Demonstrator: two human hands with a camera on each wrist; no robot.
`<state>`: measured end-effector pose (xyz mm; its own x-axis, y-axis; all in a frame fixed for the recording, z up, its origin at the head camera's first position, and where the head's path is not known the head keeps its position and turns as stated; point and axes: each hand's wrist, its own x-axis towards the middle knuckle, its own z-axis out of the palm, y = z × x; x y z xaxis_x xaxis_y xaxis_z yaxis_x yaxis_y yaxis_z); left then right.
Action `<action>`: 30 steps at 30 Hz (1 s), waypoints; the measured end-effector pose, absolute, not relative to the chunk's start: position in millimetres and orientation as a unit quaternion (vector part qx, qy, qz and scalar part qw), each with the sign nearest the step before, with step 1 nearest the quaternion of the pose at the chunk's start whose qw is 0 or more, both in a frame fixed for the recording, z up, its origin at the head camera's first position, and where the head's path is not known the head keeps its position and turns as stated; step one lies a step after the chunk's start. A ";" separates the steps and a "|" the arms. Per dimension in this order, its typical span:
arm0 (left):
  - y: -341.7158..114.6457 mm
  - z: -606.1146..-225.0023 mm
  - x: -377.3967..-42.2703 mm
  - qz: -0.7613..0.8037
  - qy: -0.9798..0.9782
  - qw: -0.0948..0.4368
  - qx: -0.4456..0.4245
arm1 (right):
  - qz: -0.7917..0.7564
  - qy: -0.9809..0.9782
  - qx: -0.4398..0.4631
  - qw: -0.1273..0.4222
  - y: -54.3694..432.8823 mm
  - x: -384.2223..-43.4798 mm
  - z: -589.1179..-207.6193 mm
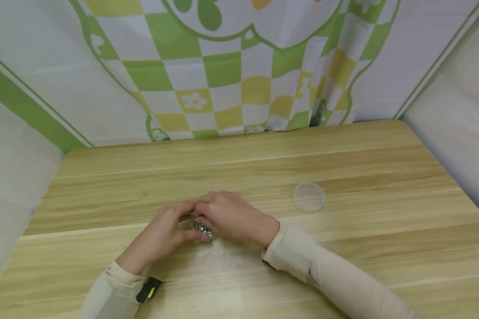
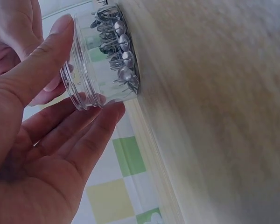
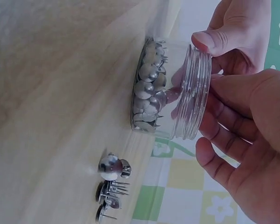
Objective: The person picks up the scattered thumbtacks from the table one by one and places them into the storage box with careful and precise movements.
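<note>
A checkered curtain [image 1: 223, 88] backs the desk [image 1: 255, 159]. Nearer its left edge, the left hand [image 1: 165, 232] grips a clear jar [image 3: 167, 122] of thumbtacks [image 3: 149, 88]; the right hand [image 1: 231, 217] is at its mouth, whether pinching I cannot tell. Loose tacks [image 3: 111, 168] lie alongside, a clear disc [image 1: 309, 196] nearer the right edge.

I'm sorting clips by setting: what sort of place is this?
Probably a curtained-off tabletop workspace indoors: a wood-grain table, a checkered curtain hanging behind it, and white sheeting along its right side.
</note>
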<state>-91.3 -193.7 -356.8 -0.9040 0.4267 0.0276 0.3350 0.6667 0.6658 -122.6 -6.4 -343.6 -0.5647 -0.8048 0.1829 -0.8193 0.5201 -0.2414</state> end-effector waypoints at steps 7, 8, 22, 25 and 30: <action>-191.3 -356.2 -93.6 0.348 0.910 0.064 0.215 | 0.154 -0.870 0.468 0.023 -1.1 -122.9 -344.3; -191.0 -355.9 -93.9 0.348 0.910 0.064 0.215 | 0.157 -0.869 0.468 0.023 0.7 -123.2 -344.3; -188.0 -352.4 -92.8 0.328 0.924 0.070 0.184 | 0.206 -0.889 0.408 0.003 66.3 -134.7 -343.6; -188.7 -352.0 -92.2 0.324 0.926 0.066 0.182 | 0.208 -0.892 0.401 0.004 76.6 -137.5 -346.5; -189.6 -352.6 -90.5 0.328 0.925 0.063 0.180 | 0.185 -0.904 0.386 -0.022 80.2 -138.3 -351.1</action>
<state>-90.5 -189.6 -352.6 -0.9272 0.3745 0.0018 0.2921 0.7202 0.6292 -138.3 80.2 -351.1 -0.7011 -0.7057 0.1019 -0.6891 0.6340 -0.3510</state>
